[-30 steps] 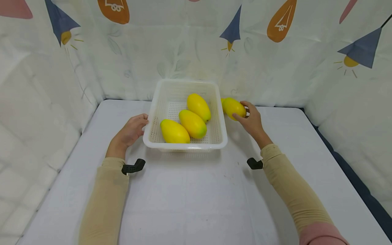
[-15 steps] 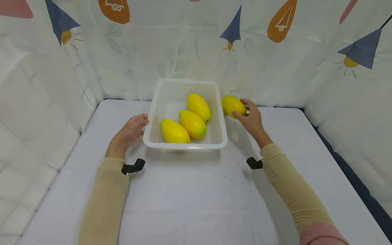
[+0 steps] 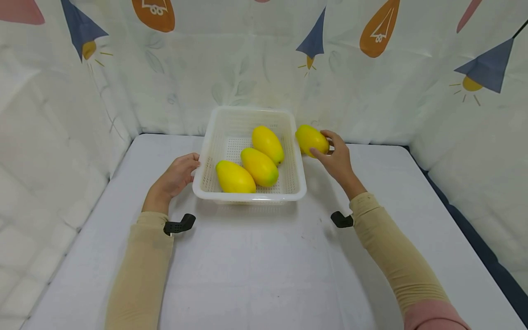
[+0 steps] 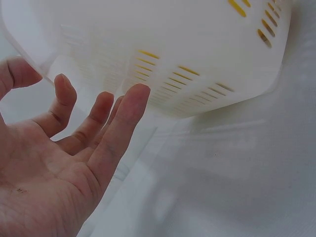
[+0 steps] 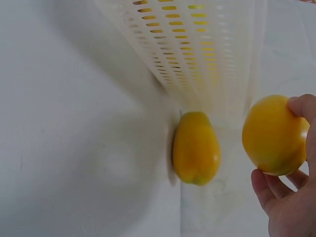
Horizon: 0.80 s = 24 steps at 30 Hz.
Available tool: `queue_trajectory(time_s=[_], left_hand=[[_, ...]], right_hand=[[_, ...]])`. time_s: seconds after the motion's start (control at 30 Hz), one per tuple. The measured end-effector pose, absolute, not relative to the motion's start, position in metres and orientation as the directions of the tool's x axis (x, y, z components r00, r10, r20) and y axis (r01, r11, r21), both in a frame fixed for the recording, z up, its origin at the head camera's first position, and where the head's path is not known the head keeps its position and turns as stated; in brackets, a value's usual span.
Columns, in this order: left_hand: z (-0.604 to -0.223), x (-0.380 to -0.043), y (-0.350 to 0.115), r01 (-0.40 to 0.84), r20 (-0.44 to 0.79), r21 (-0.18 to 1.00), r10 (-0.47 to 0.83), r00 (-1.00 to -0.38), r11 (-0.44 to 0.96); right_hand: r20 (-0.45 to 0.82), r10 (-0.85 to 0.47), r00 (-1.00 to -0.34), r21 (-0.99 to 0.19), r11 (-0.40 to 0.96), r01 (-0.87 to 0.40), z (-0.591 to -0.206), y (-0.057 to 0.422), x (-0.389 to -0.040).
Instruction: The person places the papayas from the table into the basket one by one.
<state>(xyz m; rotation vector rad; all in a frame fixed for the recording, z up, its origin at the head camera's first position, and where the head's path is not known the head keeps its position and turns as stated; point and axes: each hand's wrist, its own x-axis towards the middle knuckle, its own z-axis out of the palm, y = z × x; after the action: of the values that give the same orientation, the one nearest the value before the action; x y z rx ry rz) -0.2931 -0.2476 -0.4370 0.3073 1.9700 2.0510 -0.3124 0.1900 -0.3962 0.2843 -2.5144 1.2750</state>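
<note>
We see the left hand (image 4: 64, 158), palm showing, fingers slightly bent beside the basket (image 4: 207, 44); yellow shows through some slots (image 4: 188, 70).

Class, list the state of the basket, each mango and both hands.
Basket: upright on the table
Three mangoes: lying inside it
Held mango: lifted, outside the basket
Fifth mango: on the table, beside the basket
Right hand: gripping the held mango
Left hand: fingers loosely bent at the basket's rim

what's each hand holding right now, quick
Left hand: at the basket rim; pinching or just touching, can't tell.
Right hand: holding a mango.
</note>
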Motion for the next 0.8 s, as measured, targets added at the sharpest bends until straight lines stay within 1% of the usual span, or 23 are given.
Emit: queue_trajectory(time_s=[0.67, 0.8], left_hand=[[-0.436, -0.292, -0.247, -0.055, -0.041, 0.998, 0.345, -0.938, -0.031], [-0.436, -0.292, -0.247, -0.056, -0.041, 0.998, 0.347, -0.937, -0.033]], right_hand=[[0.382, -0.078, -0.921, -0.721, 0.598, -0.350, -0.388, 0.176, -0.306], [0.399, -0.097, -0.912, -0.712, 0.593, -0.375, -0.386, 0.172, -0.304]])
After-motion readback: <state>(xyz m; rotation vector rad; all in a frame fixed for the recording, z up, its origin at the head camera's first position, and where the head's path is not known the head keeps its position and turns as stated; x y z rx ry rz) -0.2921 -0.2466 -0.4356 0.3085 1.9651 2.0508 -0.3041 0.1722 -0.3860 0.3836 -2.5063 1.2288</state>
